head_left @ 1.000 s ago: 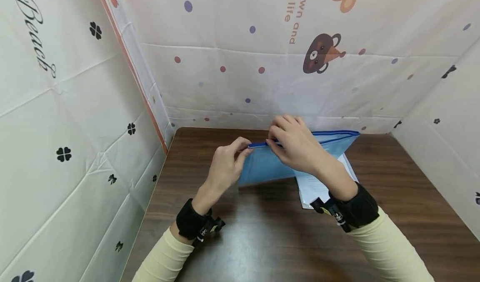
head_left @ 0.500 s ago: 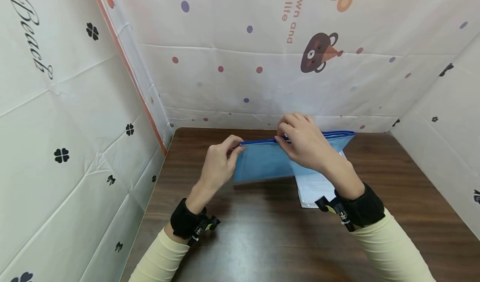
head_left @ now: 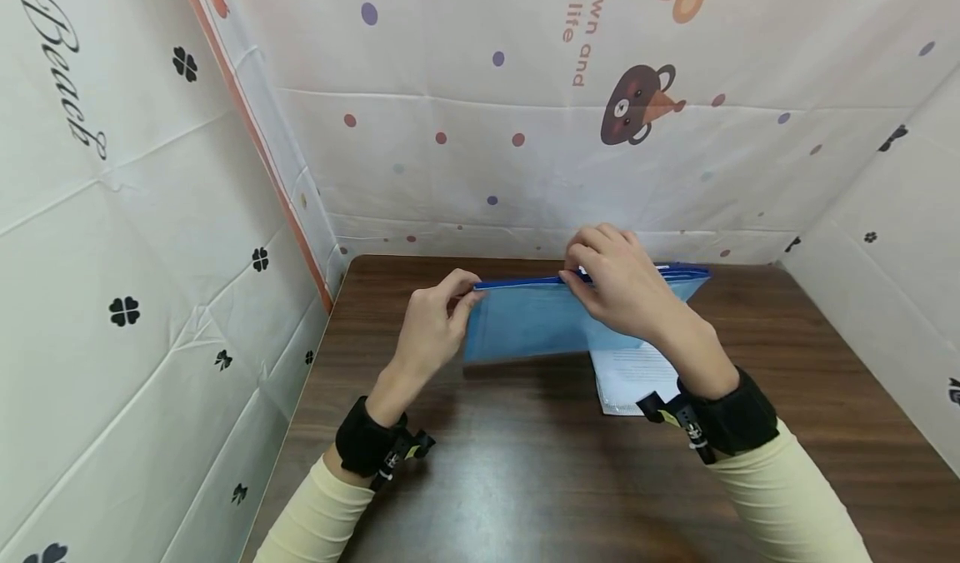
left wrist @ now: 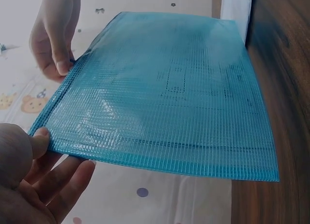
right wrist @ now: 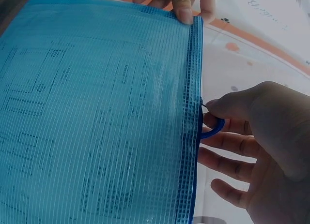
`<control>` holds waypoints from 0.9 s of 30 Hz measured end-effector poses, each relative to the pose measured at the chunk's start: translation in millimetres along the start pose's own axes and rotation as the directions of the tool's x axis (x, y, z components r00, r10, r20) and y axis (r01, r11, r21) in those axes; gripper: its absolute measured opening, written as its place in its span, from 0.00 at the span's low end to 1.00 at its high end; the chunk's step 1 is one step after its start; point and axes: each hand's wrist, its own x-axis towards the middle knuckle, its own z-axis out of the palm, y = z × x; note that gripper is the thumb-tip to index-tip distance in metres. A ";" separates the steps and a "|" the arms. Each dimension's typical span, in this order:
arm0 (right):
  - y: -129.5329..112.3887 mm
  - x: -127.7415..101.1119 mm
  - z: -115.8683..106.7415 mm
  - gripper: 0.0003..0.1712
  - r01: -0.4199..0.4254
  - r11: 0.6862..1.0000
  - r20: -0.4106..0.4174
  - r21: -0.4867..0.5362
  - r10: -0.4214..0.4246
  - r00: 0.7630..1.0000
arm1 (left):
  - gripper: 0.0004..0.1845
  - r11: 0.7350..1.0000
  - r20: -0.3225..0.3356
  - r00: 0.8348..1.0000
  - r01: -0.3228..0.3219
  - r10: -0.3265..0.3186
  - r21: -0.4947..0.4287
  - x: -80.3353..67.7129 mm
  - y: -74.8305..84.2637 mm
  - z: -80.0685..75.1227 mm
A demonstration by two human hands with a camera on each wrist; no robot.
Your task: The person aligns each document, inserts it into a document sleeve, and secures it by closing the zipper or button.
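Observation:
A translucent blue mesh zipper pouch is held up over the table, its zipper edge on top. My left hand pinches the pouch's left top corner between thumb and fingers. My right hand pinches the zipper pull at the top edge; a blue cord loop hangs from it in the right wrist view. Left of the pull the zipper edges lie together, while to its right the blue edges stand apart. Printed lines show through the mesh in both wrist views.
Printed white sheets lie on the dark wooden table, partly behind the pouch and under my right forearm. A patterned white sheet rises as a wall behind the table, with more at both sides.
My right hand has slid rightward along the zipper, lengthening the joined stretch to its left. My left hand has shifted a little left with the pouch corner.

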 end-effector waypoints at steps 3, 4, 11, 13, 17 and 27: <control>2.3 -1.9 -0.9 0.07 -0.005 1.000 -0.004 0.003 0.005 1.000 | 0.08 1.000 0.003 1.000 -0.003 0.003 -0.001 0.6 -0.1 -2.1; 2.9 -2.5 -1.1 0.06 -0.007 1.000 -0.005 0.005 0.007 1.000 | 0.08 1.000 0.002 1.000 -0.002 0.002 0.001 0.8 -0.4 -2.9; 5.4 -5.1 -2.4 0.05 -0.027 1.000 -0.001 0.008 0.027 1.000 | 0.07 1.000 -0.003 1.000 0.016 -0.016 0.019 1.0 -4.2 -8.1; 5.5 -5.6 -2.9 0.05 -0.035 0.999 0.003 0.010 0.035 0.999 | 0.07 0.999 -0.003 1.000 0.021 -0.021 0.025 0.3 -5.4 -9.0; 6.0 -6.9 -3.1 0.04 -0.050 0.999 0.013 0.010 0.050 0.999 | 0.07 0.999 0.002 1.000 0.026 -0.026 0.041 -1.3 -7.9 -10.2; 11.8 -10.6 -1.9 0.06 -0.048 0.999 0.008 0.002 0.048 0.999 | 0.07 0.997 -0.013 0.999 0.030 -0.030 0.067 -4.0 -15.3 -17.2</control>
